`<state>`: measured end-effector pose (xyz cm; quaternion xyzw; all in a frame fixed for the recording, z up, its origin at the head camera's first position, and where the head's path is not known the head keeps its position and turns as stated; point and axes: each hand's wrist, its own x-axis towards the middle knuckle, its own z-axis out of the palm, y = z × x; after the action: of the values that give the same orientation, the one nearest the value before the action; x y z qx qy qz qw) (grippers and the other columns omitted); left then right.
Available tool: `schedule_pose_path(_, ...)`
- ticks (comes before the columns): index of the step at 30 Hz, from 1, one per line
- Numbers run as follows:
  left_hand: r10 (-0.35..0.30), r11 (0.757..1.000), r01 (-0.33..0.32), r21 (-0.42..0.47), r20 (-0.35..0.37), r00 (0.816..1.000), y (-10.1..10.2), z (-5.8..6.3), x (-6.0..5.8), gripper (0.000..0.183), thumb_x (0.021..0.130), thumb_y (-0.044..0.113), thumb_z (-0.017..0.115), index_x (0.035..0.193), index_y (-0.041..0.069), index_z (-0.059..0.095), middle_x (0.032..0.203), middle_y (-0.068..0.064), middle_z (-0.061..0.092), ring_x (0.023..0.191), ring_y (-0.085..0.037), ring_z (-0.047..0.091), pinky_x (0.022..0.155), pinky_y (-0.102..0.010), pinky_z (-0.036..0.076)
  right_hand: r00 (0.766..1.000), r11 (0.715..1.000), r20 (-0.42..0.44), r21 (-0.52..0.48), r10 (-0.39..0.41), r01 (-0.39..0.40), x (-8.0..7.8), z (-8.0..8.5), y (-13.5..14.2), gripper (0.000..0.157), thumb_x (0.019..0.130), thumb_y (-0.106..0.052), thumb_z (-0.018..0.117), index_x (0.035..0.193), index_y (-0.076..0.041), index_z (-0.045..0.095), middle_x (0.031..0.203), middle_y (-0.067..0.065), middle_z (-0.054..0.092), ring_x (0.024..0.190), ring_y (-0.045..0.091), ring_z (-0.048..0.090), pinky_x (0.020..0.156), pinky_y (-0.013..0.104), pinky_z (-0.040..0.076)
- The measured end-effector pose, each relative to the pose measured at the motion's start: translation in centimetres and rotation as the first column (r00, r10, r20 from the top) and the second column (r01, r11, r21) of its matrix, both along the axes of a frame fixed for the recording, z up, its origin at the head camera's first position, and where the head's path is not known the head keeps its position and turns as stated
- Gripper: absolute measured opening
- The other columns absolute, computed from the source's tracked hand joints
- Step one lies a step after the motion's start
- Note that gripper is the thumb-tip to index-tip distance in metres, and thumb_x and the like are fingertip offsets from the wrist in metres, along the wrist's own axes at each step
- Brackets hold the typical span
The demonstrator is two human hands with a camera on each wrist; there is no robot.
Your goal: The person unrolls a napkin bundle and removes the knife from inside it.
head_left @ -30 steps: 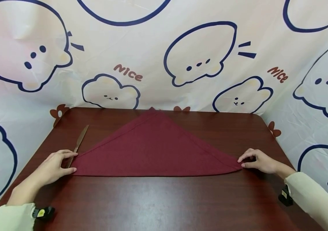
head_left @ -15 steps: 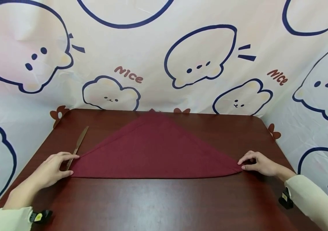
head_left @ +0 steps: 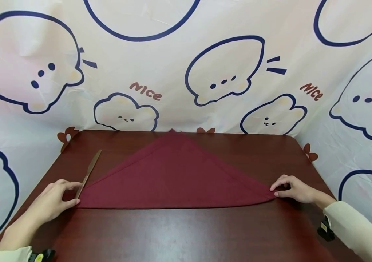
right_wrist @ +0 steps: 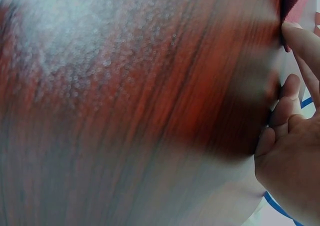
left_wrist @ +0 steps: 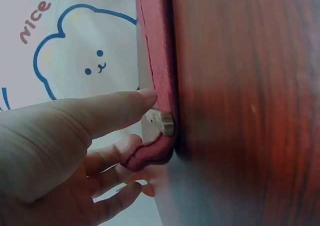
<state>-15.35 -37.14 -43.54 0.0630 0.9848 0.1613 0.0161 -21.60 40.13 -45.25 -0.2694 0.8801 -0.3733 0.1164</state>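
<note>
A dark red cloth napkin (head_left: 176, 174), folded into a wide triangle, lies flat on the table with its long edge toward me. My left hand (head_left: 50, 202) holds its left corner between thumb and fingers. Across that corner, beside the fingertips, lies a gold-coloured table knife (head_left: 91, 166), its blade pointing away. Only the end of the knife's handle (left_wrist: 162, 122) shows near the thumb in the left wrist view. At the other end, my right hand (head_left: 294, 188) pinches the right corner with thumb and index finger. The napkin (right_wrist: 294, 1) only just enters the right wrist view.
The glossy brown wooden table (head_left: 173, 236) reaches to the cloth backdrop (head_left: 173, 72) at the back and sides. White fabric with blue bear outlines covers that backdrop. A dark wrist camera (head_left: 325, 229) sits by the right sleeve.
My left hand has slid left and toward me, and the napkin's left corner has stretched slightly left with it. My right hand stays on its corner. The head view has tilted up a little.
</note>
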Motion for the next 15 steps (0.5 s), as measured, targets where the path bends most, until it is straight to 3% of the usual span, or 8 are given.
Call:
schedule_pose_path(4, 0.018, 1.0, -0.018, -0.001, 0.004, 1.0, 0.4, 0.4, -0.1, 0.052, 0.079, 0.018, 0.085, 0.123, -0.003, 0.066, 0.104, -0.025, 0.063, 0.098, -0.042, 0.059, 0.081, -0.062, 0.05, 1.0, 1.0, -0.002, 0.0, 0.002, -0.002, 0.2, -0.1, -0.1, 0.013, 0.089, -0.006, 0.074, 0.101, -0.011, 0.077, 0.094, 0.008, 0.065, 0.085, 0.009, 0.05, 0.066, 0.027, 0.036)
schedule_pose_path(8, 0.048, 0.999, -0.049, -0.016, -0.03, 0.998, 0.8, 0.6, 0.2, 0.052, 0.079, 0.019, 0.084, 0.123, -0.002, 0.066, 0.108, -0.028, 0.061, 0.099, -0.043, 0.055, 0.078, -0.061, 0.049, 1.0, 1.0, -0.004, -0.001, 0.008, -0.008, 0.3, -0.1, -0.3, 0.013, 0.089, -0.006, 0.074, 0.101, -0.01, 0.077, 0.094, 0.008, 0.065, 0.085, 0.01, 0.05, 0.066, 0.028, 0.036)
schedule_pose_path(12, 0.037, 0.999, -0.037, 0.007, -0.057, 0.998, 1.4, 1.0, 0.3, 0.051, 0.08, 0.018, 0.084, 0.123, -0.002, 0.066, 0.1, -0.021, 0.062, 0.084, -0.029, 0.054, 0.066, -0.041, 0.048, 1.0, 1.0, -0.013, -0.003, 0.008, -0.008, 0.3, 0.0, -0.3, 0.013, 0.089, -0.005, 0.074, 0.1, -0.01, 0.077, 0.094, 0.007, 0.065, 0.085, 0.009, 0.05, 0.066, 0.028, 0.036)
schedule_pose_path(15, 0.026, 0.999, -0.025, 0.039, -0.02, 0.999, 1.7, 1.2, -0.1, 0.05, 0.082, 0.016, 0.082, 0.124, -0.005, 0.064, 0.092, -0.012, 0.063, 0.073, -0.015, 0.05, 0.058, -0.027, 0.038, 1.0, 1.0, -0.017, -0.001, 0.001, -0.001, 0.2, 0.1, -0.3, 0.013, 0.089, -0.005, 0.075, 0.1, -0.01, 0.077, 0.094, 0.007, 0.065, 0.085, 0.008, 0.05, 0.066, 0.027, 0.035)
